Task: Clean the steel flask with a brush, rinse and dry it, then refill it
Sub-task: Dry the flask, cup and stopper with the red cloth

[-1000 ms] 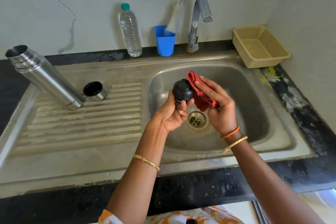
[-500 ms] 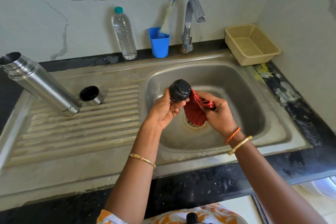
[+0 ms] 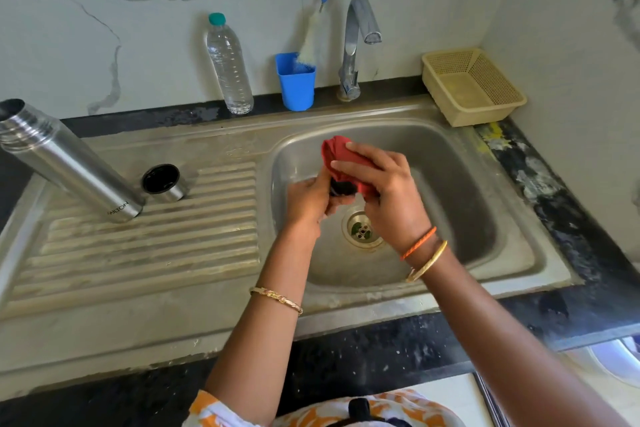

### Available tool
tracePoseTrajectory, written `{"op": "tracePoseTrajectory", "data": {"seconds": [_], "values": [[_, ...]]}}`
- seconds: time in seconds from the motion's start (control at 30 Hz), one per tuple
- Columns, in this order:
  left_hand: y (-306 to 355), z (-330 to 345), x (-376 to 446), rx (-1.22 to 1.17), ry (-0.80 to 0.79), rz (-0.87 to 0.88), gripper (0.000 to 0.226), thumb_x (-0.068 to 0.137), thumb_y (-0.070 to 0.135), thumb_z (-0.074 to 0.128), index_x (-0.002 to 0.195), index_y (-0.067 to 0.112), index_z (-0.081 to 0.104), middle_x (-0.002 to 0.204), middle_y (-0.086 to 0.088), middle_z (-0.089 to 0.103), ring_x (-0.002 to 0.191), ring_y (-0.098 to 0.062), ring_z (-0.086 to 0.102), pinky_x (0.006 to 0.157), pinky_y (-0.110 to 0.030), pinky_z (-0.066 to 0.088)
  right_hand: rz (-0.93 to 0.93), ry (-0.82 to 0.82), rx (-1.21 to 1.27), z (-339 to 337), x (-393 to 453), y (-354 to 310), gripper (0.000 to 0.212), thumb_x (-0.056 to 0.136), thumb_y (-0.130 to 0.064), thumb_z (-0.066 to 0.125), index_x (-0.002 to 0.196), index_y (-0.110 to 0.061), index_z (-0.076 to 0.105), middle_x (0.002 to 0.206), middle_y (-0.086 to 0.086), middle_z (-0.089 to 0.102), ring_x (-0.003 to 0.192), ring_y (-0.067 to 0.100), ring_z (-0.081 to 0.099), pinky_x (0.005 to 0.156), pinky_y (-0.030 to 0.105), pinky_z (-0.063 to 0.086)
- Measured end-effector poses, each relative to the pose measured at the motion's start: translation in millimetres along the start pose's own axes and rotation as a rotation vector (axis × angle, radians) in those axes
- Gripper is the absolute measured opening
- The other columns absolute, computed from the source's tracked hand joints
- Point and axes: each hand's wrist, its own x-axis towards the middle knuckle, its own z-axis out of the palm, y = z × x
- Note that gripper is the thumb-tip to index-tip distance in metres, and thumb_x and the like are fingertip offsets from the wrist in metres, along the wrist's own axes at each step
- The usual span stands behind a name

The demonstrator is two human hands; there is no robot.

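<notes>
Over the sink basin [image 3: 467, 184], the left hand [image 3: 306, 199] grips the black flask stopper [image 3: 343, 188]; the right hand [image 3: 384, 191] presses a red cloth [image 3: 337, 152] around it. The open steel flask [image 3: 69, 163] stands on the drainboard [image 3: 156, 253]. Risk: a wet stopper can slip into the basin.

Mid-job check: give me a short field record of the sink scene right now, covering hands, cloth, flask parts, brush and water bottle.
left hand: grips the black stopper over the sink basin
right hand: presses the red cloth around the stopper
steel flask: open, standing on the drainboard
steel cup lid: on the drainboard, beside the flask
brush: standing in the blue cup
water bottle: capped, upright by the wall
tap: no water running
</notes>
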Motion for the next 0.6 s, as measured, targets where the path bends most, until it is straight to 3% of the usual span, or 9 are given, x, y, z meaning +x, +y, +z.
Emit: {"op": "tracePoseTrajectory", "data": {"seconds": [0.13, 0.27, 0.33, 0.47, 0.53, 0.6], "values": [[4, -3, -1, -0.325, -0.144, -0.297, 0.039, 0.101, 0.042, 0.039, 0.083, 0.013, 0.056, 0.049, 0.003, 0.062, 0.036, -0.001, 0.052, 0.035, -0.010, 0.032, -0.210, 0.099, 0.050, 6, -19, 15, 0.045, 0.080, 0.007, 0.050, 0.113, -0.017, 0.069, 0.134, 0.010, 0.053, 0.119, 0.031, 0.045, 0.103, 0.039, 0.040], [-4, -11, 1, -0.564, -0.293, -0.422, 0.048, 0.098, 0.049, 0.036, 0.095, 0.007, 0.059, 0.063, -0.007, 0.069, 0.041, -0.001, 0.060, 0.035, -0.011, 0.037, -0.047, 0.111, 0.264, 5, -14, 30, 0.041, 0.076, 0.000, 0.047, 0.109, -0.011, 0.070, 0.131, 0.008, 0.056, 0.119, 0.024, 0.053, 0.098, 0.040, 0.047], [-2, -17, 4, -0.607, -0.333, -0.384, 0.043, 0.099, 0.045, 0.038, 0.097, 0.007, 0.059, 0.071, -0.008, 0.072, 0.049, -0.003, 0.064, 0.039, -0.012, 0.041, 0.093, 0.115, 0.355, 5, -16, 39, 0.042, 0.073, 0.003, 0.049, 0.107, -0.010, 0.070, 0.127, 0.008, 0.058, 0.118, 0.017, 0.056, 0.100, 0.033, 0.046], [5, -37, 6, -0.573, -0.348, -0.274, 0.029, 0.100, 0.028, 0.047, 0.116, 0.006, 0.059, 0.095, -0.012, 0.072, 0.067, -0.008, 0.070, 0.055, -0.016, 0.052, 0.398, 0.135, 0.632, 10, -22, 45, 0.076, 0.070, 0.030, 0.044, 0.108, -0.030, 0.071, 0.115, -0.004, 0.067, 0.116, 0.014, 0.058, 0.102, 0.027, 0.042], [4, -50, 7, -0.468, -0.278, -0.185, 0.024, 0.098, 0.020, 0.051, 0.120, 0.012, 0.057, 0.103, -0.013, 0.068, 0.072, -0.012, 0.071, 0.061, -0.018, 0.052, 0.480, 0.143, 0.705, 12, -20, 34, 0.067, 0.075, 0.028, 0.048, 0.108, -0.027, 0.069, 0.103, -0.017, 0.070, 0.108, 0.004, 0.061, 0.098, 0.020, 0.043], [4, -67, 2, -0.250, -0.142, -0.049, 0.018, 0.097, 0.013, 0.053, 0.113, 0.021, 0.060, 0.103, -0.012, 0.066, 0.073, -0.015, 0.068, 0.061, -0.017, 0.049, 0.523, 0.148, 0.756, 14, -15, 17, 0.059, 0.077, 0.026, 0.049, 0.111, -0.019, 0.064, 0.096, -0.021, 0.070, 0.101, -0.001, 0.062, 0.095, 0.018, 0.044]]}}
